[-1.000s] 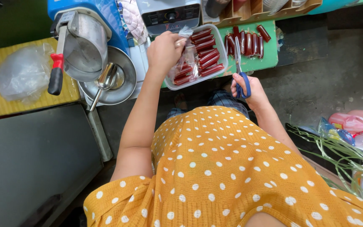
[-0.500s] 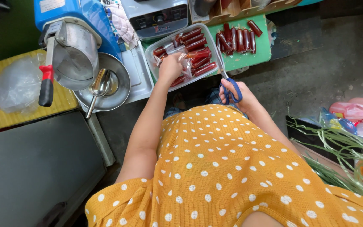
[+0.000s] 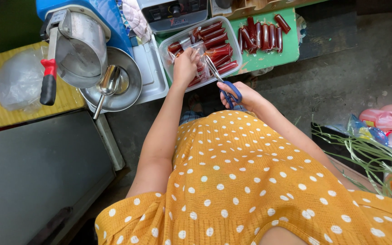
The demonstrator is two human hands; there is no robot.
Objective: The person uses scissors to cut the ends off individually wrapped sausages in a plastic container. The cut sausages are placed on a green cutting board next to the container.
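My left hand [image 3: 186,67] reaches into a clear plastic tub [image 3: 237,51] and grips a clear bag of red ice pops [image 3: 200,61]. My right hand [image 3: 243,96] holds blue-handled scissors [image 3: 225,88], their blades pointing up-left to the bag near my left fingers. More red ice pops [image 3: 214,38] lie packed in the tub. A further row of red ice pops [image 3: 262,35] lies on the green board [image 3: 277,56] to the right of the tub.
A metal ice shaver with a red and black handle [image 3: 48,81] stands at the left over a steel bowl [image 3: 130,90] holding a ladle [image 3: 107,88]. A yellow tray with a plastic bag [image 3: 19,81] sits far left. Bottles and green strips [image 3: 377,145] lie at the right.
My left hand dropped from above the tub into it and took hold of the bag. My right hand swung the scissors from upright leftward until the blades reach the bag.
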